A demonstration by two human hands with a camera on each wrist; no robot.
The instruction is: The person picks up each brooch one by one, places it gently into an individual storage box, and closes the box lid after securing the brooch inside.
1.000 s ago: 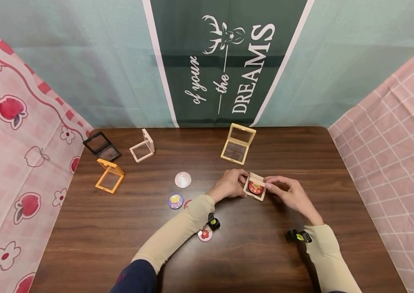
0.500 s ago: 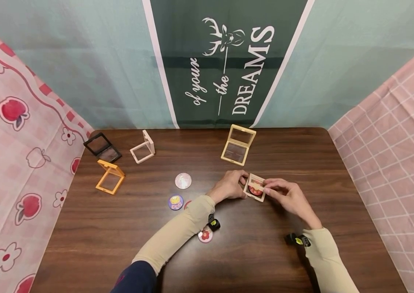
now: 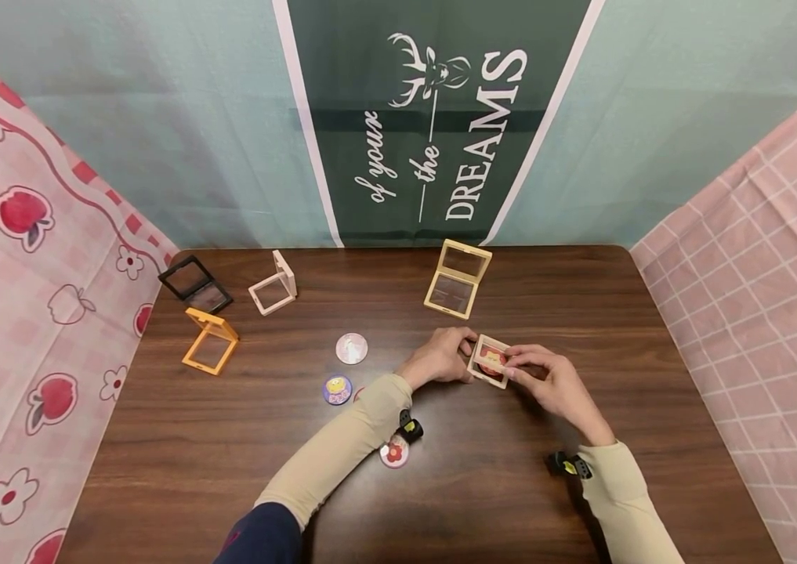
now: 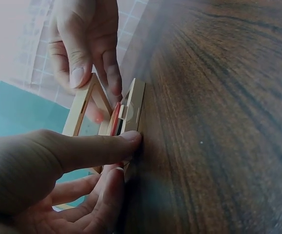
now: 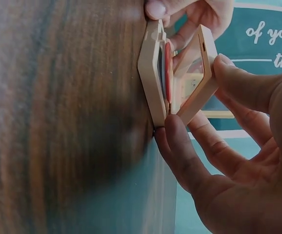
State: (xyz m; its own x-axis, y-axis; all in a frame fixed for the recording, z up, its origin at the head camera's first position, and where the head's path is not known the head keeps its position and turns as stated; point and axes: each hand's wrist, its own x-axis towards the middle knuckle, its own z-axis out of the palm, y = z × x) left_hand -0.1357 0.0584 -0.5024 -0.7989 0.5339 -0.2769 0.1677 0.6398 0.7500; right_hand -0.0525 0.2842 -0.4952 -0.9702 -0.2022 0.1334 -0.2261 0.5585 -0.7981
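Note:
Both hands work on a small beige hinged display case [image 5: 151, 80] with clear windows, standing on the table with its lid [image 5: 205, 80] part-way down. A red round badge [image 5: 168, 70] lies inside, seen edge-on in both wrist views. My left hand [image 3: 440, 356] pinches the base at its left side, thumb [image 4: 102, 150] along the edge. With thumb and fingers, my right hand [image 3: 555, 384] holds the lid from the right; one of its fingertips [image 5: 176, 127] is down by the hinge side.
Behind stands an opened yellow case [image 3: 453, 294]. At left are opened black [image 3: 197, 283], white [image 3: 273, 291] and orange [image 3: 211, 345] cases. Round badges lie near the left forearm: pink [image 3: 352, 348], purple [image 3: 337, 388], a flowered one [image 3: 394, 452] and a partly hidden red one.
The right hand has tipped the beige case's lid down from nearly upright towards the base, over the red badge. The left hand has stayed at the case's left side.

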